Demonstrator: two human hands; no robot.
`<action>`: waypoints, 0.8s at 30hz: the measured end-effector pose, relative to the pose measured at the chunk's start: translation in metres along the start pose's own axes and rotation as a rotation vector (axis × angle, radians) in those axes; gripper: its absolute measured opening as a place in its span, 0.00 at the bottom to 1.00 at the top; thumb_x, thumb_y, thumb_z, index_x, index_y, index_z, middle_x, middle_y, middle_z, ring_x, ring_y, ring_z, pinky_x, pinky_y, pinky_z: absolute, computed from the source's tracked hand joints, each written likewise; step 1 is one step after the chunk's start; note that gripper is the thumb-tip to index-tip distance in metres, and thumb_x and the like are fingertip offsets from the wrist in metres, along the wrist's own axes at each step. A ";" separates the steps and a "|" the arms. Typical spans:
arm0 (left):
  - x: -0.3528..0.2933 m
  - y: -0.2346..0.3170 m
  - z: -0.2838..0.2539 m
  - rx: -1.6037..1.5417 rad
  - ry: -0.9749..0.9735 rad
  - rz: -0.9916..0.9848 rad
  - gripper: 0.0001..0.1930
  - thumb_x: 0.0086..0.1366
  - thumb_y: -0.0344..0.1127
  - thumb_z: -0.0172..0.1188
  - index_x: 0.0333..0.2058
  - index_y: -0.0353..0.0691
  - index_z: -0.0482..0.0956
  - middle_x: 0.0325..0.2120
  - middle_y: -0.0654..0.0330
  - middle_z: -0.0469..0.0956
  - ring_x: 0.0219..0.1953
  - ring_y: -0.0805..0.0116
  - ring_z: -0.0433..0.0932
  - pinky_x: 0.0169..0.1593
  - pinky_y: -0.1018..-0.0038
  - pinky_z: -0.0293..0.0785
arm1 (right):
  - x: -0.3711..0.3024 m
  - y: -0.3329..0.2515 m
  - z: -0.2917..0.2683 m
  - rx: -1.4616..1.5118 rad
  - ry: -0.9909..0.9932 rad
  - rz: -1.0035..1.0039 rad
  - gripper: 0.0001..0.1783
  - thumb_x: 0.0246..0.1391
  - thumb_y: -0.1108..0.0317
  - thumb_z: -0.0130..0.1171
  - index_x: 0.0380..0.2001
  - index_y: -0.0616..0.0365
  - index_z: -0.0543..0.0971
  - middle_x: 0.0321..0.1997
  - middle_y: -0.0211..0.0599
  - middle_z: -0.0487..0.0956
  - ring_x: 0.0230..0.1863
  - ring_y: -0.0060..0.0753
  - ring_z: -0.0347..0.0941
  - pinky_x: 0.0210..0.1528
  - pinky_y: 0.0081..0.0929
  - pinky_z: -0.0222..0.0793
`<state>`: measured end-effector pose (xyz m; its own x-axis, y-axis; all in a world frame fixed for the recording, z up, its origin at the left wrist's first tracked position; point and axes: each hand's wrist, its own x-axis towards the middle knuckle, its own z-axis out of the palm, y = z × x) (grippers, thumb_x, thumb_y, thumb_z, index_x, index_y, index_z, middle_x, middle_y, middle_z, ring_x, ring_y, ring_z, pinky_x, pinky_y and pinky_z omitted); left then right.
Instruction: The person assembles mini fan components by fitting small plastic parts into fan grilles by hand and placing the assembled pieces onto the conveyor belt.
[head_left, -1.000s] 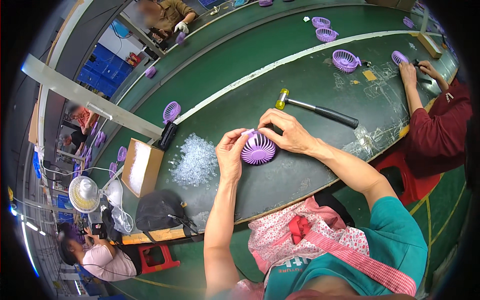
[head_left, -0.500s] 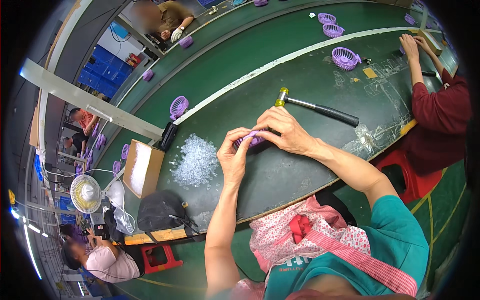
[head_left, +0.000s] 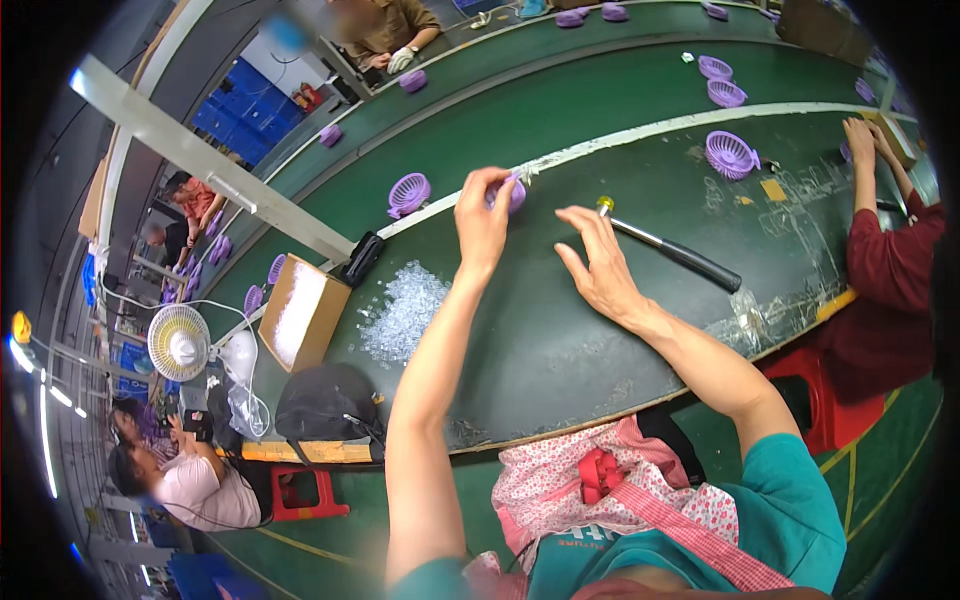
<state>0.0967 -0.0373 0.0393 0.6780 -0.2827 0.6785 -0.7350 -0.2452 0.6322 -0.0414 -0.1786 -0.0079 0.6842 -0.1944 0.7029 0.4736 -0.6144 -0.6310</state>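
My left hand (head_left: 481, 228) reaches out near the far edge of the table, its fingers pinched on a round purple fan housing (head_left: 516, 196), which they partly hide. To the right, my right hand (head_left: 603, 268) is apart from it, fingers spread, with nothing in them. Just beyond that hand lies a hammer (head_left: 690, 260) with a yellow head and a black grip. Left of my left forearm spreads a heap of small clear plastic pieces (head_left: 405, 310).
A cardboard box (head_left: 318, 318) of clear pieces and a black bag (head_left: 328, 402) stand at the left. Beyond the white edge strip runs a green conveyor (head_left: 560, 105) with purple housings. Another housing (head_left: 731, 155) lies at right, near a co-worker in a dark red sleeve (head_left: 895, 255).
My left hand has moved away from me toward the conveyor with the fan housing. My right hand has let go of it and opened. The whole view has shifted slightly.
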 end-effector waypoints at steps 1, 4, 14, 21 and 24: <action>0.014 -0.011 0.005 0.067 -0.095 0.001 0.11 0.62 0.31 0.66 0.42 0.35 0.79 0.41 0.54 0.80 0.45 0.54 0.78 0.51 0.64 0.73 | -0.003 0.006 0.000 -0.031 -0.058 -0.021 0.25 0.58 0.72 0.60 0.58 0.62 0.69 0.58 0.50 0.71 0.60 0.51 0.67 0.63 0.42 0.62; 0.041 -0.064 0.007 0.372 -0.064 0.095 0.16 0.62 0.35 0.65 0.48 0.39 0.79 0.47 0.54 0.79 0.53 0.52 0.74 0.56 0.58 0.68 | -0.002 0.012 0.006 -0.053 -0.127 -0.030 0.24 0.56 0.75 0.60 0.56 0.63 0.69 0.55 0.51 0.71 0.58 0.53 0.67 0.61 0.43 0.63; 0.041 -0.167 -0.055 1.122 -0.276 -0.401 0.14 0.61 0.40 0.62 0.42 0.39 0.84 0.42 0.53 0.83 0.56 0.52 0.74 0.62 0.39 0.56 | 0.001 0.018 0.009 -0.041 -0.190 -0.010 0.23 0.55 0.78 0.59 0.54 0.63 0.70 0.49 0.47 0.74 0.50 0.50 0.70 0.55 0.42 0.67; 0.039 -0.079 -0.034 0.763 -0.110 -0.026 0.12 0.65 0.39 0.60 0.34 0.34 0.75 0.29 0.43 0.80 0.32 0.41 0.80 0.34 0.49 0.76 | 0.002 0.014 0.011 0.021 -0.149 0.005 0.22 0.56 0.79 0.58 0.54 0.63 0.70 0.50 0.48 0.73 0.51 0.50 0.71 0.55 0.41 0.68; 0.005 0.005 -0.012 0.656 -0.195 0.027 0.12 0.65 0.40 0.60 0.34 0.35 0.74 0.26 0.43 0.79 0.29 0.40 0.80 0.33 0.49 0.76 | -0.001 0.011 0.003 0.111 -0.051 0.058 0.22 0.57 0.79 0.57 0.55 0.63 0.70 0.51 0.47 0.73 0.52 0.47 0.72 0.54 0.39 0.69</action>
<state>0.0966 -0.0290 0.0509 0.6901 -0.4429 0.5724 -0.6485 -0.7295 0.2175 -0.0352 -0.1829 -0.0161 0.7384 -0.1860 0.6482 0.4890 -0.5142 -0.7046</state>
